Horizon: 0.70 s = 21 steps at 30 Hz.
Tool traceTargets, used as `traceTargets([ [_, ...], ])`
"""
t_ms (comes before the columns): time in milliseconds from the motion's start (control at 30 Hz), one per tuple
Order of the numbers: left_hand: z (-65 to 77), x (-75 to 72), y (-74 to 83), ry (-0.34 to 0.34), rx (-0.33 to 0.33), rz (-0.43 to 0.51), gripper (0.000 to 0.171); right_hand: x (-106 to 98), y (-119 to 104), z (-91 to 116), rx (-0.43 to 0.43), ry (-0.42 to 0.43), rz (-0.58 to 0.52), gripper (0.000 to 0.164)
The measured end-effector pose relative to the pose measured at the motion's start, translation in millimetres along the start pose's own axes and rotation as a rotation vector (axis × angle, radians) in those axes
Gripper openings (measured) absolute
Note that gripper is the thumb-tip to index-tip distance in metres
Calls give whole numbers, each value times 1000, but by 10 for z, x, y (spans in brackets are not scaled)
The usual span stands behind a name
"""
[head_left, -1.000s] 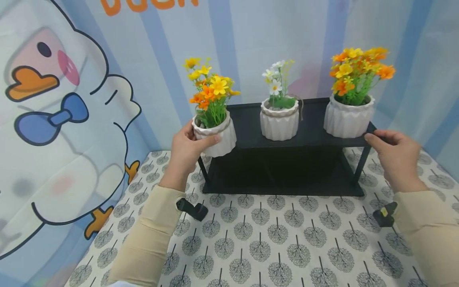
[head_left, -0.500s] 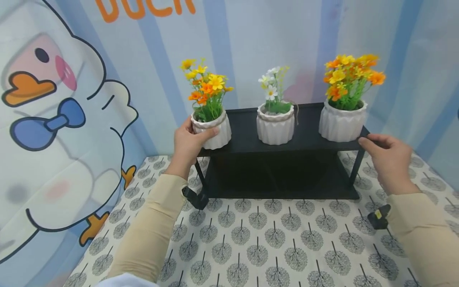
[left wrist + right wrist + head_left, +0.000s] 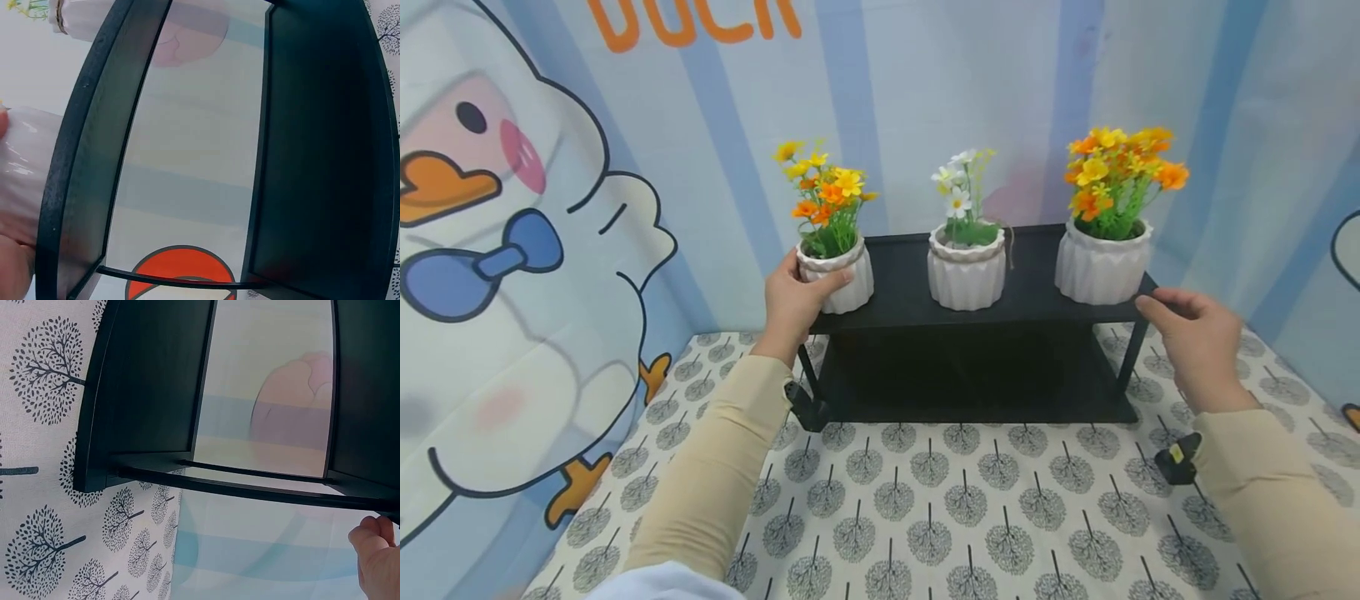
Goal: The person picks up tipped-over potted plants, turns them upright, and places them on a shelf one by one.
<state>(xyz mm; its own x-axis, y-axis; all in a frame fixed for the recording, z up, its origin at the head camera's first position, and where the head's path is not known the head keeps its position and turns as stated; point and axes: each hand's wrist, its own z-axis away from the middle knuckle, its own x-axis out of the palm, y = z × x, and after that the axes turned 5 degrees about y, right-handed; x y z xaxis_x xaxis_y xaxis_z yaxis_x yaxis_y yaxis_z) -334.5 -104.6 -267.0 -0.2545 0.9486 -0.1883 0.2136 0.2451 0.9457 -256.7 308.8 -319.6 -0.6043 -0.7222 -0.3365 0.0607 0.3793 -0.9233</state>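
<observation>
My left hand (image 3: 793,307) grips a white fluted flowerpot (image 3: 854,292) with yellow and orange flowers, its thumb across the front. The pot stands upright at the left end of a black two-tier shelf (image 3: 898,287). In the left wrist view only part of that pot (image 3: 25,172) and a bit of the hand (image 3: 12,265) show past the upper board. At the shelf's right front corner, my right hand (image 3: 1206,346) pinches the upper board with thumb and fingers. A pot of white flowers (image 3: 966,279) stands mid-shelf, and another yellow-orange one (image 3: 1101,271) stands near the right end.
The shelf's dark lower board (image 3: 970,408) rests on a tree-print tablecloth (image 3: 925,508). Behind and at the left hangs a striped backdrop (image 3: 910,100) with a cartoon duck (image 3: 572,333). Small black cameras (image 3: 1176,458) sit on both wrists.
The left pot, tilted and hanging over the front edge earlier, now stands upright on the shelf, still in my left hand. My right hand keeps its hold on the corner. The head view has shifted.
</observation>
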Motion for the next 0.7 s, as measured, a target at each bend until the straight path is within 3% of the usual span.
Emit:
traceTargets([
  [400, -44, 17, 61, -4, -48, -59, 83, -24, -38, -44, 57, -2, 40, 59],
  [700, -44, 45, 59, -76, -6, -40, 82, -128, -34, -61, 18, -17, 54, 56],
])
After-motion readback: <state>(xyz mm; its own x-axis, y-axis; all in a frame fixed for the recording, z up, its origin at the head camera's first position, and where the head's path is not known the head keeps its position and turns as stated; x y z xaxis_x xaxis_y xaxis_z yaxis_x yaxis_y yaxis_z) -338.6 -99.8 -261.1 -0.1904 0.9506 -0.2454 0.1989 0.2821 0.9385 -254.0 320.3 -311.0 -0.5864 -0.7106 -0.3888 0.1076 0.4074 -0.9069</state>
